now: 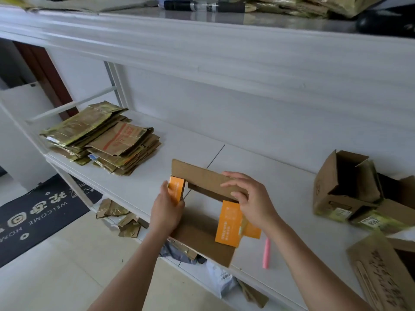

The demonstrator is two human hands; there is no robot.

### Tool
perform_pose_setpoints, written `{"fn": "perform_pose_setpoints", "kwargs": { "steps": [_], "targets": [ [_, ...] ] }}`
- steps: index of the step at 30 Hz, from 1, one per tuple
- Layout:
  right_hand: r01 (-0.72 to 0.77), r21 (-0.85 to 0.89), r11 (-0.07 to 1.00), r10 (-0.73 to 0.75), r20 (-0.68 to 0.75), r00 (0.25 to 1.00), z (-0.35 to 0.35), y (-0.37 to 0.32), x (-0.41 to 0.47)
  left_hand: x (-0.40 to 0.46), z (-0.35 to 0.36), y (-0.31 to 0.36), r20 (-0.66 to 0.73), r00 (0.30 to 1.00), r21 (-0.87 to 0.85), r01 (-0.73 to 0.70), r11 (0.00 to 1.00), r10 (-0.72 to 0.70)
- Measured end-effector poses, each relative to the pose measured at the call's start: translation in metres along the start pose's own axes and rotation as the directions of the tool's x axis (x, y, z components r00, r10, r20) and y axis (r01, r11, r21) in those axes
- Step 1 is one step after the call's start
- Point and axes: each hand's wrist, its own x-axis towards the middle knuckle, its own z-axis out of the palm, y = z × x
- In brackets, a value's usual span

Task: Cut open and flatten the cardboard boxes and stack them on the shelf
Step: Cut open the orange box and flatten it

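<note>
A person stands at a white shelf point(292, 198) working an opened orange-and-brown cardboard box point(202, 234) that lies spread on the shelf's front edge. The left hand point(167, 209) curls around the box's orange side flap point(177, 189) and holds it upright. The right hand point(249, 198) bends its fingers over the top edge of the raised brown panel point(202, 176), gripping it, with another orange flap point(229, 223) just below its palm. Beside the right wrist lies a pink cutter point(266, 252). Well to the left of the left hand sits the stack of flattened boxes point(101, 140). Well to the right of the right hand stands an open brown box point(345, 187), unflattened.
</note>
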Motion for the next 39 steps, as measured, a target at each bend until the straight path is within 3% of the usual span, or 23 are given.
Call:
{"fn": "perform_pose_setpoints", "kwargs": {
  "steps": [5,9,13,15,16,17,19,20,22,25,27,29,31,34,36,39],
  "targets": [
    [-0.208,-0.139,0.968,0.147,-0.357,0.922,0.027,0.010,-0.030,-0.011,0.007,-0.008,0.152,0.988,0.034,0.003,0.999,-0.008],
    [-0.438,-0.239,0.867,0.344,-0.348,0.872,0.047,0.010,-0.057,-0.017,0.016,-0.013,0.189,0.981,-0.036,0.043,0.998,-0.035],
    [-0.436,-0.230,0.870,0.347,-0.342,0.873,0.056,0.010,-0.061,-0.022,0.016,-0.014,0.213,0.975,-0.178,0.097,0.979,-0.057],
    [-0.449,-0.127,0.884,0.395,-0.308,0.865,0.055,0.015,-0.059,-0.021,0.009,-0.013,0.181,0.979,-0.312,0.144,0.939,-0.090],
    [-0.447,-0.025,0.894,0.427,-0.257,0.867,0.051,0.016,-0.058,-0.019,0.004,-0.012,0.189,0.970,-0.450,0.224,0.864,-0.153],
    [-0.431,0.064,0.900,0.435,-0.187,0.881,0.045,0.019,-0.056,-0.016,-0.002,-0.011,0.255,0.941,-0.622,0.334,0.708,-0.220],
    [-0.351,0.060,0.934,0.353,-0.019,0.936,0.030,0.024,-0.051,-0.007,-0.016,-0.013,0.442,0.873,-0.832,0.485,0.269,-0.207],
    [-0.291,-0.010,0.957,0.291,0.079,0.953,0.023,0.025,-0.046,-0.002,-0.024,-0.017,0.487,0.862,-0.856,0.503,0.116,-0.142],
    [-0.174,-0.149,0.973,0.213,0.307,0.928,0.015,0.027,-0.038,0.005,-0.036,-0.031,0.515,0.856,-0.857,0.515,0.001,-0.039],
    [-0.240,-0.263,0.935,0.347,0.525,0.777,0.016,0.032,-0.039,0.002,-0.040,-0.066,0.542,0.840,-0.840,0.541,-0.036,-0.022],
    [-0.292,-0.342,0.893,0.447,0.608,0.656,0.027,0.036,-0.051,-0.003,-0.036,-0.089,0.584,0.794,-0.804,0.594,0.011,-0.166],
    [-0.279,-0.434,0.857,0.514,0.679,0.524,0.043,0.038,-0.067,-0.008,-0.029,-0.108,0.585,0.728,-0.713,0.672,0.201,-0.357],
    [-0.255,-0.494,0.831,0.553,0.692,0.463,0.058,0.041,-0.078,-0.016,-0.022,-0.118,0.557,0.695,-0.543,0.719,0.434,-0.454],
    [-0.321,-0.460,0.828,0.555,0.594,0.583,0.068,0.042,-0.074,-0.020,-0.011,-0.125,0.480,0.727,-0.356,0.673,0.649,-0.491],
    [-0.236,-0.520,0.821,0.517,0.503,0.693,0.077,0.046,-0.070,-0.018,-0.006,-0.120,0.410,0.769,-0.275,0.616,0.738,-0.490],
    [-0.158,-0.659,0.735,0.547,0.438,0.714,0.096,0.056,-0.072,-0.015,-0.001,-0.103,0.333,0.823,-0.178,0.534,0.827,-0.460]
  ]
}}
